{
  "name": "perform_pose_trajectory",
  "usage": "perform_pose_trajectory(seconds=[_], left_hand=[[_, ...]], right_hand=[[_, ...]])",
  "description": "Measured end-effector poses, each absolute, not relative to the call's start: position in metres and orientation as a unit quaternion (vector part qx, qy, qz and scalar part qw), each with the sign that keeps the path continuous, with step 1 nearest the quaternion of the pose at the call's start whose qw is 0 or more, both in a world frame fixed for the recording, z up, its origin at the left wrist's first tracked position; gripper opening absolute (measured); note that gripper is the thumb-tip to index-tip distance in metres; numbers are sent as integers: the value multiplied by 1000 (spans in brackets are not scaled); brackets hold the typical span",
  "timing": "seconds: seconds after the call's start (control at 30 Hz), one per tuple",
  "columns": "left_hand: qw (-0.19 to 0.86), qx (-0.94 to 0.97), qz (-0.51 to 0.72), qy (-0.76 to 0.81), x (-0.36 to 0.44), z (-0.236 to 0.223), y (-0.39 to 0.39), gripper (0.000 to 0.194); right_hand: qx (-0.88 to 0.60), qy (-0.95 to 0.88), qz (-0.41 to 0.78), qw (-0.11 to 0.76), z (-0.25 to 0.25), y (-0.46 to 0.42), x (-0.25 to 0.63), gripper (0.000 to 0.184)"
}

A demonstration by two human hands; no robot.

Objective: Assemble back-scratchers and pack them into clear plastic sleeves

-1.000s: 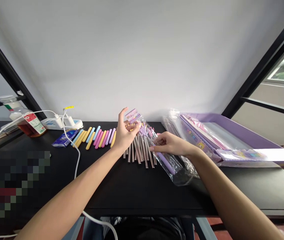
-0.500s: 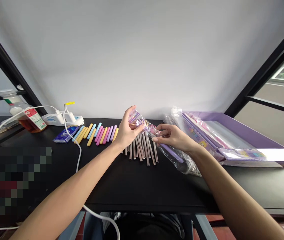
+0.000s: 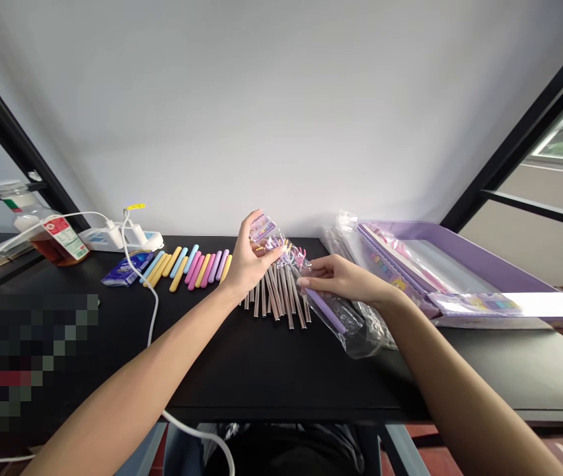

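Observation:
My left hand [image 3: 250,261] is closed on the upper end of a clear plastic bag, beside its purple printed label [image 3: 262,227]. Further down, my right hand [image 3: 338,279] pinches the same bag. Inside the lower part of the clear plastic bag [image 3: 358,334] lies a long purple stick [image 3: 327,311], slanting down to the right. Under and between my hands, thin shiny pinkish-silver sticks [image 3: 281,294] fan out on the black table. Small pink and yellow tips show at their far ends, partly covered by the bag and my fingers.
Rounded pastel sticks [image 3: 197,270] lie in a row at left, by a blue packet [image 3: 127,270]. Behind are a white power strip [image 3: 150,240], a white cable [image 3: 155,311] and a jar of brown liquid [image 3: 58,248]. An open purple box [image 3: 489,261] stands at right, beside more clear plastic.
The lower part of the bag, with the purple stick, has swung slightly down and left, and the stick points more steeply downward. Both hands keep their hold; the view has shifted a little.

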State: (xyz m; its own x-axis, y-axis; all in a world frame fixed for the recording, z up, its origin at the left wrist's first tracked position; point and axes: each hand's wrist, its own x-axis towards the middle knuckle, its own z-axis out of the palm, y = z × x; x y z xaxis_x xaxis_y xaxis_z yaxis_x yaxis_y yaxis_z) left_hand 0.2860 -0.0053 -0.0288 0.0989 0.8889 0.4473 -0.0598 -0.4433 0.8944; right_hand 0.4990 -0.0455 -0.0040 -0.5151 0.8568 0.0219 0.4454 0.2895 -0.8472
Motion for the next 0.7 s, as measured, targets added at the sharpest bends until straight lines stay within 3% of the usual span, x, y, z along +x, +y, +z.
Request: perform_pose_trajectory(seconds=[0.13,0.3,0.47,0.57,0.7], left_hand=[[425,616,574,333,286,-26,-9,83],[406,653,550,325,290,-21,-19,91],[346,714,506,339,308,-6,-20,70],[300,781,429,340,329,2,-15,47],[229,875,334,265,368,5,-10,23]], right_hand=[[-427,-726,442,308,-4,-47,492,44],[-447,-677,466,354,4,-53,492,35],[-480,-592,414,498,25,-44,517,42],[-480,-544,358,588,41,-30,551,47],[-483,-502,251,672,44,-21,612,37]])
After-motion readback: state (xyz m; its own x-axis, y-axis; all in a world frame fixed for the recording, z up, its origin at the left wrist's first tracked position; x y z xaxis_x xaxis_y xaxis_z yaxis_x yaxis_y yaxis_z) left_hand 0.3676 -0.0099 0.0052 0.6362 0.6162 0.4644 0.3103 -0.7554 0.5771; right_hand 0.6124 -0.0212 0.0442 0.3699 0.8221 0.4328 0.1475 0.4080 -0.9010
